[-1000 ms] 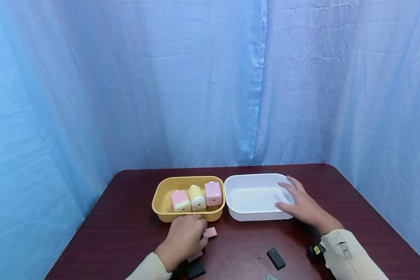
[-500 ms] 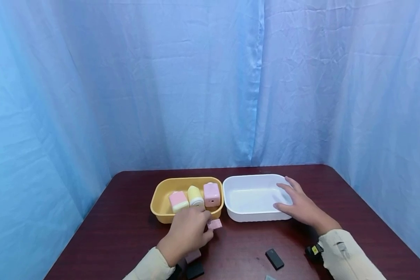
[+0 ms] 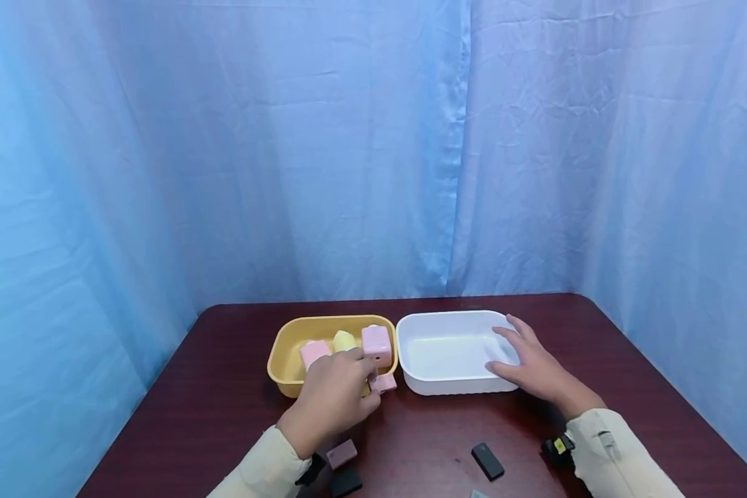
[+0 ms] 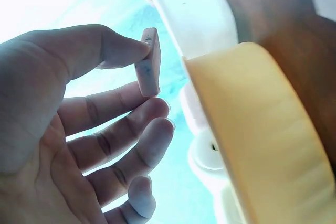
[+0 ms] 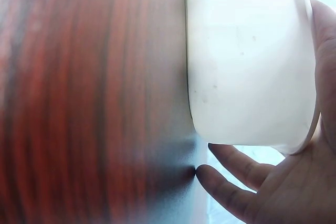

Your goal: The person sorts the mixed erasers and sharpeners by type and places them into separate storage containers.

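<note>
My left hand [image 3: 337,394] pinches a small pink eraser [image 4: 148,72] between thumb and fingers; the other fingers are loosely bent. In the head view this eraser overlaps the front right rim of a yellow bin [image 3: 280,366]. Inside the bin are a pink-and-yellow pencil sharpener [image 3: 313,351], a yellow one [image 3: 344,340] and a pink one [image 3: 376,344], partly behind my hand. My right hand [image 3: 538,366] rests over the right end of a white bin [image 3: 448,387], its fingers spread; in the right wrist view two fingertips [image 5: 223,182] show beyond its end wall.
Both bins stand side by side on the dark red table [image 3: 423,443]. Nearer me lie another pink eraser [image 3: 342,454], a black block [image 3: 345,482] beside my left wrist and a black block [image 3: 488,461] at centre right. A blue curtain [image 3: 361,152] hangs behind.
My left hand has lifted the pink eraser from near the table and carried it forward and right to the yellow bin's rim. The right hand stays at the white bin.
</note>
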`<act>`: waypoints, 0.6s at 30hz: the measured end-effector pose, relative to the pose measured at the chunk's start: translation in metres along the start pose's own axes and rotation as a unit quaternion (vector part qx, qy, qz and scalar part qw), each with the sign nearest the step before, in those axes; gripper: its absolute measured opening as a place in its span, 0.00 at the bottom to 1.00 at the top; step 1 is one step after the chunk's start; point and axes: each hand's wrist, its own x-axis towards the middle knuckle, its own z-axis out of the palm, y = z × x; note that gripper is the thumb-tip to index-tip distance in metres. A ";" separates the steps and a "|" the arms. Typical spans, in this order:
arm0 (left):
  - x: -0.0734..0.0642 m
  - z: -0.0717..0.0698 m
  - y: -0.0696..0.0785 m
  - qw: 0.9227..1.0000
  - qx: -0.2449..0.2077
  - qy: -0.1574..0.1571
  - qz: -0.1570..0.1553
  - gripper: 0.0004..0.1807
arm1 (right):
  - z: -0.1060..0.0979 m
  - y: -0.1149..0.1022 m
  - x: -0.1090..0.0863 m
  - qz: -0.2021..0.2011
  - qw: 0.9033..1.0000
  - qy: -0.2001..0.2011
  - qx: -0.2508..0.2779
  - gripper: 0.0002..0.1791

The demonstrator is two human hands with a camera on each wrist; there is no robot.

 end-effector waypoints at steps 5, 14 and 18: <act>0.010 -0.003 0.005 1.000 -0.004 0.018 -0.002 0.07 | 0.000 0.002 0.000 0.003 1.000 -0.002 -0.004 0.46; 0.027 -0.006 0.013 1.000 -0.008 0.027 0.004 0.08 | 0.002 0.002 0.001 0.000 1.000 -0.003 0.002 0.46; 0.033 -0.005 0.014 1.000 -0.008 0.030 0.001 0.08 | 0.002 0.002 0.001 0.003 1.000 -0.005 0.000 0.46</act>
